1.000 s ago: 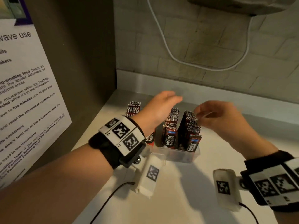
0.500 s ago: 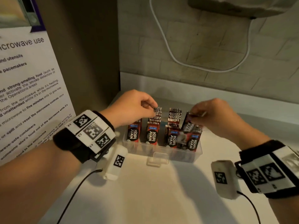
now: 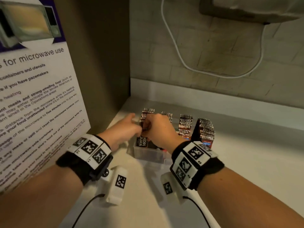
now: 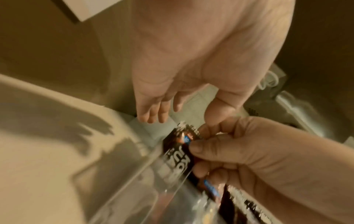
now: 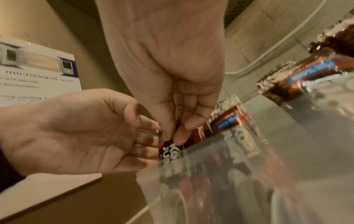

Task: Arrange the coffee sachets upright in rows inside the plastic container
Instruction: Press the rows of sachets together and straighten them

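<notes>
A clear plastic container [image 3: 148, 156] stands on the white counter with dark red coffee sachets upright in rows [image 3: 185, 127]. My right hand [image 3: 148, 128] is over the leftmost row and pinches one sachet [image 5: 170, 150] by its top edge between thumb and fingers [image 5: 184, 133]. The sachet's lower part is inside the container's left front corner [image 4: 134, 189]. My left hand [image 3: 130, 127] hovers just left of the right hand with its fingers [image 4: 153, 116] relaxed and holding nothing. The right hand hides part of the second row.
A microwave-use poster [image 3: 32, 99] hangs on the brown side panel close on the left. A tiled wall with a white cable [image 3: 181, 61] rises behind. An appliance [image 3: 246, 9] hangs at the upper right. Bare counter [image 3: 246, 162] lies right of the container.
My right hand has crossed from the right row to the leftmost row with a sachet. My left hand has let go of the sachet tops and opened beside the container's left end.
</notes>
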`<state>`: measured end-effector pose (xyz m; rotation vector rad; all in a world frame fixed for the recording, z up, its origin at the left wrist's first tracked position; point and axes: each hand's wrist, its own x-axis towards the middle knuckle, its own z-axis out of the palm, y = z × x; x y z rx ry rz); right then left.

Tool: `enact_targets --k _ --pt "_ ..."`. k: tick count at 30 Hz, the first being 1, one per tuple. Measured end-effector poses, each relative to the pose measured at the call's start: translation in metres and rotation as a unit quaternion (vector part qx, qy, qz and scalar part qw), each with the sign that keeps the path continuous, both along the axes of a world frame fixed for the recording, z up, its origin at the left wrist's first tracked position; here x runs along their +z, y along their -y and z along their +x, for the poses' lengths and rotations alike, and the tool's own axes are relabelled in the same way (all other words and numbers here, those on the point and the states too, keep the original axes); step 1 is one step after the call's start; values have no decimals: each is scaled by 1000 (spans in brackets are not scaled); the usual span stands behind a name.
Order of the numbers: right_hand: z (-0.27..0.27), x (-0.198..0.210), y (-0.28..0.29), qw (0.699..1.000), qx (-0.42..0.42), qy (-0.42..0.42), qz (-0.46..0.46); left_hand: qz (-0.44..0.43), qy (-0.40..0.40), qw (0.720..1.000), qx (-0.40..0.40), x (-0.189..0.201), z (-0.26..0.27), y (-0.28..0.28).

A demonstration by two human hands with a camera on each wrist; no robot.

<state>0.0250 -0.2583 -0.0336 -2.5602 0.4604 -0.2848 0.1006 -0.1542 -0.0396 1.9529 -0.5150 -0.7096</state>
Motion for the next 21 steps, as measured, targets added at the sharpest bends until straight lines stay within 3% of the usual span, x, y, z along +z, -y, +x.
enact_targets --k 5,11,16,21 --pt "1 -5 0 999 -43 17 -26 3 -66 995 -78 -27 -10 -2" --pt "-6 -7 1 996 -76 20 -46 -12 -51 997 -60 -36 -10 7" --pt "-8 -24 -3 995 -21 -83 -49 -18 -69 997 -40 -35 -9 9" --pt "-6 -29 -3 994 4 -93 -62 -15 -56 998 -32 -43 -3 13"
